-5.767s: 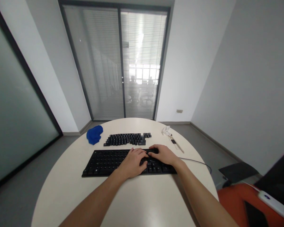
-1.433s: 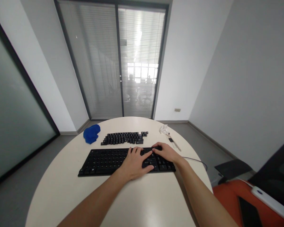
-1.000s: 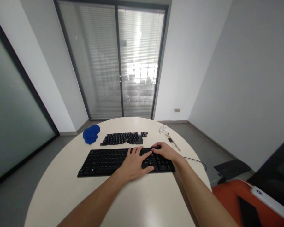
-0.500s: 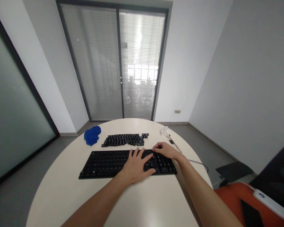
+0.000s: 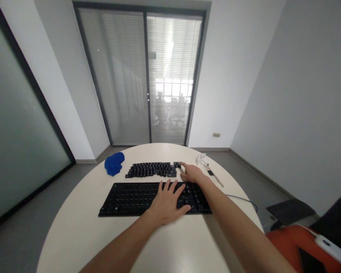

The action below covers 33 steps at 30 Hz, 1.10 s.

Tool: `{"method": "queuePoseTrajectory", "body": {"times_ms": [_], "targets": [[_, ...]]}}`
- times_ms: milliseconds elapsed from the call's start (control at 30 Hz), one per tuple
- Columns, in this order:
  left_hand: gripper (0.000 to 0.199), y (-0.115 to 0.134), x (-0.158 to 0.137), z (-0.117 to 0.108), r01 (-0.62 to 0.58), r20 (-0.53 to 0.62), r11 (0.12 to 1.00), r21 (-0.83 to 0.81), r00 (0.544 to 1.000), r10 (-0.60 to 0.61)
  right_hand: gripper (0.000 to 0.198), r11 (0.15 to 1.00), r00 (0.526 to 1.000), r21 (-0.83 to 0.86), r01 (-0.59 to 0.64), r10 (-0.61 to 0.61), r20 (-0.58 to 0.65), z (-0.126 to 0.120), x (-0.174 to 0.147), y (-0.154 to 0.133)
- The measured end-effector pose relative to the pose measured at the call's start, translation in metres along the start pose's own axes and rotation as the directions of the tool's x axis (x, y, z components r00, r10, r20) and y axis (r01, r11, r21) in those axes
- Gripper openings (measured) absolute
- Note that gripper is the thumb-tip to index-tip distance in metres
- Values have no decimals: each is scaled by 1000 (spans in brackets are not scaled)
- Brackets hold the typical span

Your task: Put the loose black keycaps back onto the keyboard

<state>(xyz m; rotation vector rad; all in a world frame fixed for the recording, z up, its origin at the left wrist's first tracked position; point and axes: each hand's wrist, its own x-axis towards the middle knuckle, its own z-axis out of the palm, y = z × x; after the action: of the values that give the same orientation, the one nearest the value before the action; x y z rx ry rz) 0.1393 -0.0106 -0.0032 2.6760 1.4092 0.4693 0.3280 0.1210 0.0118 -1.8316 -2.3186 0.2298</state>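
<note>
many keycaps (image 5: pixel 150 169) lay off the keyboard (image 5: pixel 130 199), numpad (image 5: pixel 198 201) looked still capped; left hand (image 5: pixel 166 204) was splayed, right hand (image 5: pixel 193 174) grip unclear.

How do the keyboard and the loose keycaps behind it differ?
The keyboard is one long body; the loose keycaps are separate pieces in rows. The keyboard is wider and nearer; the loose keycaps sit behind it. The left hand lies over the keyboard; the right hand is by the loose keycaps. Both are black, on the table.

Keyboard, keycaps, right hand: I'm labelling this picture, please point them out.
Keyboard (image 5: pixel 134 198), head view, left half's surface.
Keycaps (image 5: pixel 149 169), head view, main cluster's middle.
Right hand (image 5: pixel 193 173), head view, back of hand.
</note>
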Motion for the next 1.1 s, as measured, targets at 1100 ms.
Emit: {"method": "queuePoseTrajectory", "body": {"times_ms": [1100], "targets": [[54, 3, -1, 1, 15, -31, 1000, -5, 999, -16, 28, 909, 968, 413, 53, 55, -244, 10, -59, 48]]}}
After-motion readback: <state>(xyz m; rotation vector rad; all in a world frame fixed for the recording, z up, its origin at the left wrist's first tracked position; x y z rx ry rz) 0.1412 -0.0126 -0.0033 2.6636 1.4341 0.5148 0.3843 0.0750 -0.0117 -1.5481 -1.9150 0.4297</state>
